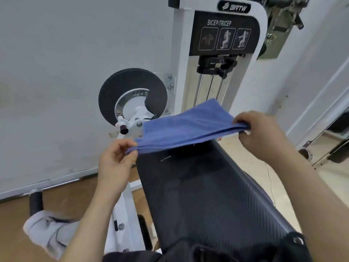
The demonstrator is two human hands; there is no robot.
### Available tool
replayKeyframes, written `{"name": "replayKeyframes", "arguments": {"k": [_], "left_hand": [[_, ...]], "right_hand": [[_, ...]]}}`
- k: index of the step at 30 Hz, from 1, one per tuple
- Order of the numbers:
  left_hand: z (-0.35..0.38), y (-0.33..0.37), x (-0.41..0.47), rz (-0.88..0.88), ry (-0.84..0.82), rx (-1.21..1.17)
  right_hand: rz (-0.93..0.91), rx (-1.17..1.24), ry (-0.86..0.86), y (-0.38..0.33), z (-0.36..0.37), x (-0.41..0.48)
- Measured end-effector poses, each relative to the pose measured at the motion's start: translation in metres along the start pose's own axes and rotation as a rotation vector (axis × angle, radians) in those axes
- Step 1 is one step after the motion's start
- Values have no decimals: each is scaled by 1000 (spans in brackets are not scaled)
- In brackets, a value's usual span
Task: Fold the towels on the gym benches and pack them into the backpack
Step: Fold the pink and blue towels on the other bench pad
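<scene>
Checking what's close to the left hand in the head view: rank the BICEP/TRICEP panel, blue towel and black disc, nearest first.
1. blue towel, pinched at its left corner by the left hand.
2. black disc, on the machine just beyond the hand, by the wall.
3. BICEP/TRICEP panel, high on the white tower, far right.

The black bench (pixel 207 195) in front of me has a woven-look pad that runs from its near edge at my body to its far edge, which the blue towel (pixel 181 127) hides; I cannot tell whether the towel touches the pad. A short pale thread (pixel 165 158) lies on the pad near the far left corner, a metal eyelet (pixel 297 240) sits at the near right corner, and a dark fabric mass (pixel 188 250) lies across the near edge. Left of the bench, a crumpled whitish cloth (pixel 47 235) lies low by the brown floor (pixel 79 197).
</scene>
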State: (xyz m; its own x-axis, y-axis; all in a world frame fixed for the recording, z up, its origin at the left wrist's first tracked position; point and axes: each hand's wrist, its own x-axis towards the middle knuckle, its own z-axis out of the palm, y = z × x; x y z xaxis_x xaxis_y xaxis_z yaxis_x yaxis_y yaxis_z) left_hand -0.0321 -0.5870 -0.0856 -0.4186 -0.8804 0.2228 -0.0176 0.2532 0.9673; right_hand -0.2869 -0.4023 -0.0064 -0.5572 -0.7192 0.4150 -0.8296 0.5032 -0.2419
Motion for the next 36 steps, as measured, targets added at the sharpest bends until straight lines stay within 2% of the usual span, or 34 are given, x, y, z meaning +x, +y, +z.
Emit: {"name": "replayKeyframes", "arguments": {"k": [2, 4, 6, 12, 17, 20, 22, 24, 26, 29, 32, 36], "left_hand": [[10, -44, -36, -145, -201, 170], [17, -82, -63, -193, -383, 386], [22, -104, -78, -196, -476, 489], [21, -116, -87, -146, -603, 554], [11, -119, -90, -52, -759, 655], [3, -124, -88, -89, -829, 577], [-2, -127, -85, -196, -849, 487], [-5, -128, -79, -354, -828, 340], [-4, -127, -71, -423, -748, 197], [0, -127, -59, -448, -468, -26], [11, -127, -44, -509, -208, -198], [30, -128, -17, -531, -62, -288]], "right_hand": [[98, -59, -226, 18, 36, -36], [178, -50, -374, 34, 61, -67], [211, -43, -386, 43, 70, -83], [200, -18, -369, 46, 61, -87], [257, 180, -424, 48, 45, -91], [305, 278, -517, 51, 33, -89], [308, 305, -559, 53, 30, -87], [309, 331, -503, 51, 32, -81], [332, 412, -391, 45, 40, -73], [332, 502, -195, 35, 60, -55], [287, 378, -50, 26, 83, -31], [252, 242, -19, 14, 103, 3]]}}
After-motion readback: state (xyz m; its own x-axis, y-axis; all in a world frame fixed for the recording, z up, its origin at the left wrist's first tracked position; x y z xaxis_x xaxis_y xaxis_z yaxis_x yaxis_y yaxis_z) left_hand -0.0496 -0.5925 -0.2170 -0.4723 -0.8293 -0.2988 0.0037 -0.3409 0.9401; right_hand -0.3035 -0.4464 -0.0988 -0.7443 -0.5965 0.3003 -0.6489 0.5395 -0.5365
